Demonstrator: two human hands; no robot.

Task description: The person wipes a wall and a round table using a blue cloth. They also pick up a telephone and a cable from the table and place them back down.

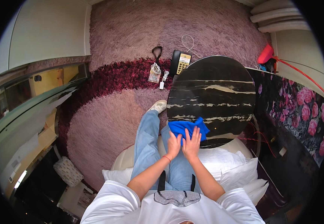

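A crumpled blue cloth (pixel 182 126) lies over the near left edge of a round table (pixel 212 95) with a black, pale-streaked marble-look top. My left hand (pixel 174 145) is at the cloth's near edge, fingers bent and pinching it. Beside it, my right hand (pixel 191 142) rests palm down across the cloth, fingers stretched out and slightly apart. Part of the cloth shows between the two hands. What lies beneath it is hidden.
Beyond the table's left edge, a desk telephone (pixel 181 63), a coiled white cable (pixel 155 68) and a white charger (pixel 163 81) lie on the shaggy rug (pixel 106 112). White pillows (pixel 235 170) are at my right. A red-handled brush or dustpan (pixel 265 54) stands by the wall.
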